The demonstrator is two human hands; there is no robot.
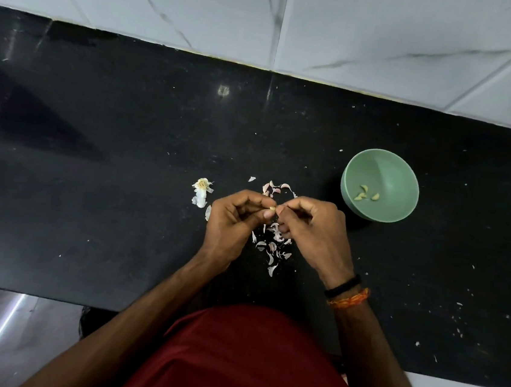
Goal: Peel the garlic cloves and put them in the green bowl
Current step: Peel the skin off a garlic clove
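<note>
A small garlic clove (272,208) sits between both hands above the black counter; only its pale tip shows. My left hand (234,222) pinches it with thumb and curled fingers. My right hand (313,227) pinches at its other end, fingers curled. The green bowl (401,174) stands to the right of my hands, with three peeled cloves (365,194) at its bottom. Left of my hands lies the rest of the garlic head (201,191), a white papery stub.
Loose pink-white garlic skins (270,245) are scattered under and behind my hands. The black counter (88,207) runs wide to both sides, with a white marble-tiled wall (328,27) behind it. The counter's front edge is close to my body.
</note>
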